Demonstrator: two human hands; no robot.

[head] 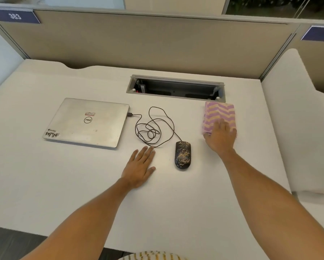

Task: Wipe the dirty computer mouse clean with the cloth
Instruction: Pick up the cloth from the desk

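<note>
A black wired mouse speckled with yellowish dirt lies on the white desk, a little right of centre. Its black cable loops in a loose coil and runs to the laptop. A folded cloth with pink and yellow zigzag stripes lies to the right of the mouse, further back. My right hand rests on the cloth's near edge, fingers spread over it, thumb at its left side. My left hand lies flat on the desk, left of the mouse, fingertips touching the cable loop.
A closed silver laptop sits at the left, the mouse cable plugged into its right side. An open cable tray is sunk into the desk at the back. Beige partition walls stand behind and to the right.
</note>
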